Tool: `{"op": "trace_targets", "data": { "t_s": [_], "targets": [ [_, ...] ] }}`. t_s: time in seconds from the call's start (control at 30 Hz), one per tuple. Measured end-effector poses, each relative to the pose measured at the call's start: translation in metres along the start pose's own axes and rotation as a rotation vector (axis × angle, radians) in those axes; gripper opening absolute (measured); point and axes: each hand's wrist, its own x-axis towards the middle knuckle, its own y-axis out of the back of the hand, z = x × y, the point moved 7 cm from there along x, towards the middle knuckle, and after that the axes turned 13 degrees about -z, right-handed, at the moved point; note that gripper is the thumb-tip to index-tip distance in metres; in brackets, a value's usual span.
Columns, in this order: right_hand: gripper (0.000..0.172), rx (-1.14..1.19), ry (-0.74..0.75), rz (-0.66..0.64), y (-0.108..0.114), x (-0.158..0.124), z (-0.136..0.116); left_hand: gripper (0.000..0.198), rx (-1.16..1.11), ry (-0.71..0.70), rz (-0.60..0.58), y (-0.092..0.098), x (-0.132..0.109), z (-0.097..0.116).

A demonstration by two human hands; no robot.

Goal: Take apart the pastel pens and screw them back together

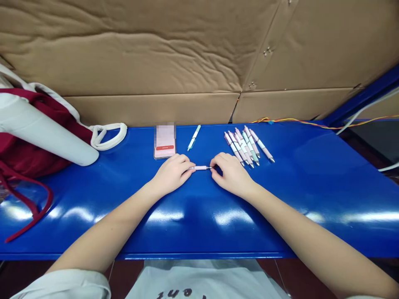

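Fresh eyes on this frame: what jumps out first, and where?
The glossy blue tabletop fills the middle, with the left hand and right hand meeting at its centre on a pale pink pen. Just beyond the right hand lies a cluster of pastel pens. At far left, a dark red bag stands out against the blue.
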Motion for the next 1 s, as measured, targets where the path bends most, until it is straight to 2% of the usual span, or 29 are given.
{"op": "trace_targets", "data": {
  "t_s": [0.17, 0.33, 0.53, 0.63, 0.77, 0.9, 1.0],
  "targets": [
    [0.013, -0.021, 0.042, -0.071, 0.007, -0.002, 0.015, 0.024, 0.020, 0.032, 0.003, 0.003, -0.002, -0.003],
    [0.017, -0.025, 0.035, -0.054, 0.014, -0.005, 0.027, 0.025, 0.035, 0.066, -0.007, 0.003, -0.002, -0.005],
    [0.017, -0.083, 0.003, -0.099, 0.020, -0.007, 0.033, 0.024, 0.026, 0.052, -0.013, 0.003, -0.002, -0.005],
    [0.015, -0.056, 0.000, -0.080, 0.027, -0.009, 0.036, 0.024, 0.012, 0.037, -0.007, 0.004, -0.002, -0.005],
    [0.012, 0.041, 0.036, 0.003, 0.032, -0.011, 0.029, 0.025, 0.024, 0.032, 0.006, 0.003, -0.002, -0.004],
    [0.011, 0.088, 0.099, -0.021, 0.021, -0.011, 0.011, 0.025, 0.058, 0.023, 0.020, 0.004, -0.002, -0.003],
    [0.011, 0.125, 0.135, -0.043, 0.012, -0.010, -0.003, 0.031, 0.067, 0.017, 0.079, 0.009, -0.003, 0.000]
  ]
}}
